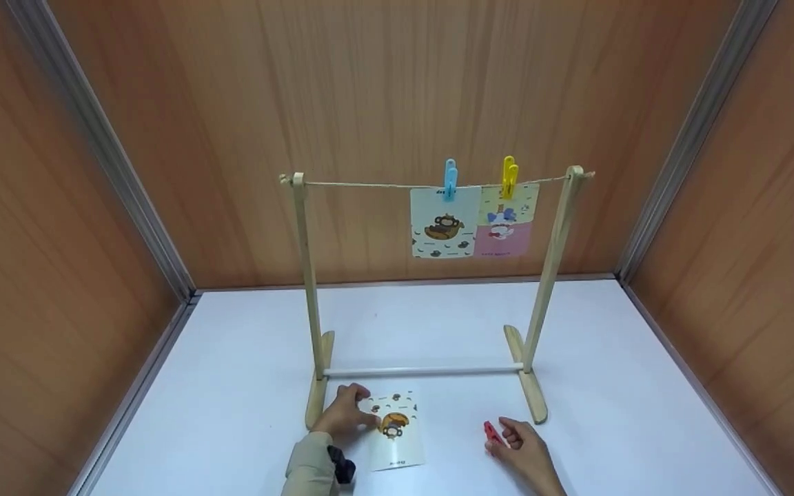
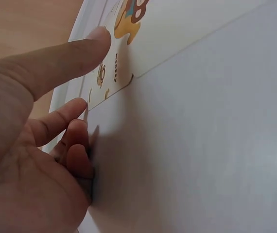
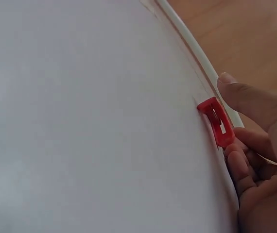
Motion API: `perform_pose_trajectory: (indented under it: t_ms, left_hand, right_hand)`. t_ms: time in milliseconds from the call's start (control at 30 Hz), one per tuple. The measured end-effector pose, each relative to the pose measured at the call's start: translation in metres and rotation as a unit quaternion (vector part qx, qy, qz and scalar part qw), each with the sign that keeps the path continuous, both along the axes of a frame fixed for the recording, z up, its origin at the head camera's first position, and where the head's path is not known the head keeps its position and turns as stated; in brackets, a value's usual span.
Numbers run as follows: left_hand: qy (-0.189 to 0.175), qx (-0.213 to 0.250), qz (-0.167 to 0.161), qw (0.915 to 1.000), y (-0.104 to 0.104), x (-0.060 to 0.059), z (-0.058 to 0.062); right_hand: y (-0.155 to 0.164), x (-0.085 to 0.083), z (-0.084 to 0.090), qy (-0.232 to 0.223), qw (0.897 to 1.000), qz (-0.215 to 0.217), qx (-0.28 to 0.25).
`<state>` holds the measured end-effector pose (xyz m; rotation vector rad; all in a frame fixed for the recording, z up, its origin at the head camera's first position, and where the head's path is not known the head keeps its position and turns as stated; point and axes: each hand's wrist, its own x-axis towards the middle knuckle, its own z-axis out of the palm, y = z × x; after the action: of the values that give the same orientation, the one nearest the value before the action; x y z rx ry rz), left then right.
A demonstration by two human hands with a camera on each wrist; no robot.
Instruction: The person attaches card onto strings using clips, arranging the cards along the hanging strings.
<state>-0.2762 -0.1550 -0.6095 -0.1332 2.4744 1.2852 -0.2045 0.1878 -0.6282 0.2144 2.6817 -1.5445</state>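
Observation:
A card (image 1: 394,430) printed with a monkey and a banana lies upside down on the white table. At its left edge is my left hand (image 1: 345,417); in the left wrist view the thumb (image 2: 75,60) extends over the card's face, and the index fingertip is near its edge, apart from the thumb. A red clothespin (image 3: 217,122) rests on the table beside my right hand (image 1: 524,455). Its fingers are beside the clip's end, while the thumb (image 3: 248,99) stands off from it.
Behind the hands stands a wooden rack (image 1: 548,275) with a string (image 1: 362,184) across its top and a white bar (image 1: 424,371) below. A blue clothespin (image 1: 450,180) holds a monkey card (image 1: 442,234); a yellow one (image 1: 509,178) holds a green-and-pink card (image 1: 507,238). Wooden walls surround the table.

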Motion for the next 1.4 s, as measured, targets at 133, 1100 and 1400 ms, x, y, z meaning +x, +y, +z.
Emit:
perform_pose_trajectory:
  t_ms: [133, 1100, 1400]
  left_hand:
    - [0.014, -0.013, -0.012, 0.9997, 0.0003, -0.0003, -0.0003]
    - [0.029, 0.011, -0.023, 0.9993, -0.0052, 0.0038, 0.0011]
    - [0.022, 0.045, -0.012, 0.9987, -0.0076, 0.0050, 0.0008]
  right_hand:
    - [-0.0014, 0.0008, -0.0013, 0.002, 1.000, 0.006, 0.017]
    - [0.0071, 0.0023, -0.0022, 0.024, 0.996, 0.089, 0.023]
    - [0.0055, 0.0027, -0.0024, 0.017, 0.997, 0.070, 0.028]
